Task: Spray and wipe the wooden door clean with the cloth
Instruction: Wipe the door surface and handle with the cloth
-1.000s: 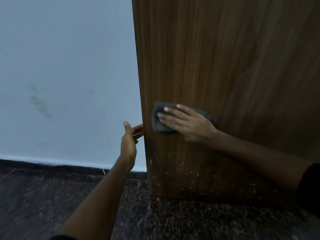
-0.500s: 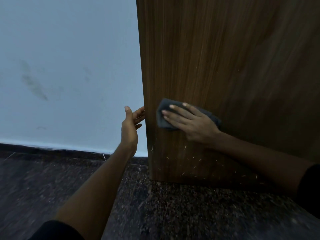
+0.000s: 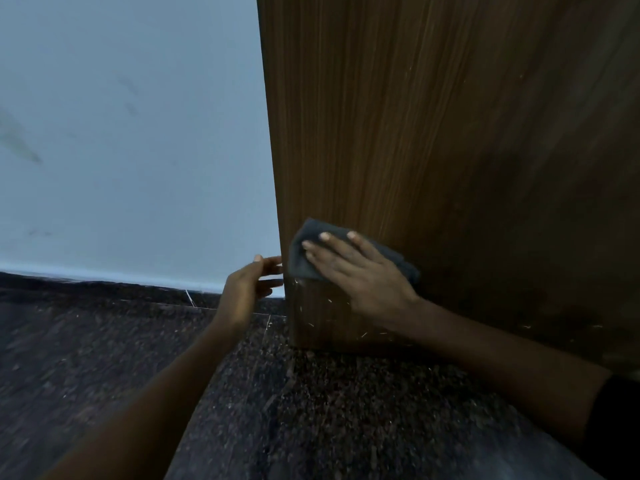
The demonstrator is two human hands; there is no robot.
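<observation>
Right hand (image 3: pixel 363 275) presses cloth (image 3: pixel 304 258)

My right hand (image 3: pixel 360 271) is spread flat, palm pressed forward, fingers (image 3: pixel 325 252) stretched out toward the left and a little upward, slightly fanned apart. The wrist is bent back and my right forearm runs down to the near right, where a dark sleeve (image 3: pixel 613 420) covers it near the edge of view. My left hand (image 3: pixel 246 292) is raised just left of the right one, palm facing right, thumb up, fingers loosely extended with small gaps between them, holding nothing. My left forearm comes up bare from the near left, reaching away from me toward the hand.
</observation>
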